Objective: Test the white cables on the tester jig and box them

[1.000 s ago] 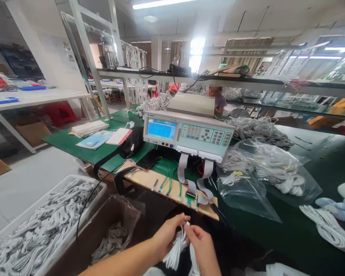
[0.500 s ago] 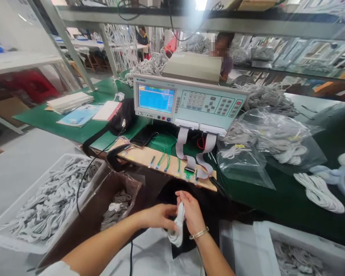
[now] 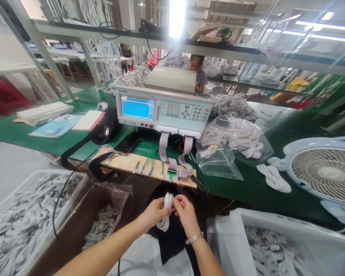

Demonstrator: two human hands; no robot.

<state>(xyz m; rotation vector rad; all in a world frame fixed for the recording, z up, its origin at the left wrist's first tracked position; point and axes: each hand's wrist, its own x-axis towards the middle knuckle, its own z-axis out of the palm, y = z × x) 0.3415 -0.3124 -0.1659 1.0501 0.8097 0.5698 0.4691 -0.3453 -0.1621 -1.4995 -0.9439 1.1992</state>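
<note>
Green worktop fills the middle of the head view, a wooden board with wires and grey ribbon cables lying along its near edge. Behind that stands an instrument with a lit blue screen. Papers and booklets lie toward the left end; clear bags of cable sit right of the instrument, and a loose white coil lies beside a pale blue fan toward the right end.

Off the near edge, over dark cloth, is a white cable bundle. The left hand grips it, thumb and fingers closed around its middle; the right hand has its fingertips bunched at the bundle's upper right side, and I cannot tell whether that grip pinches anything.

White crates of cable flank the lap, with a brown-walled box inside the left one. Beyond the far edge, past a grey shelf, a person in purple sits among piled cables.
</note>
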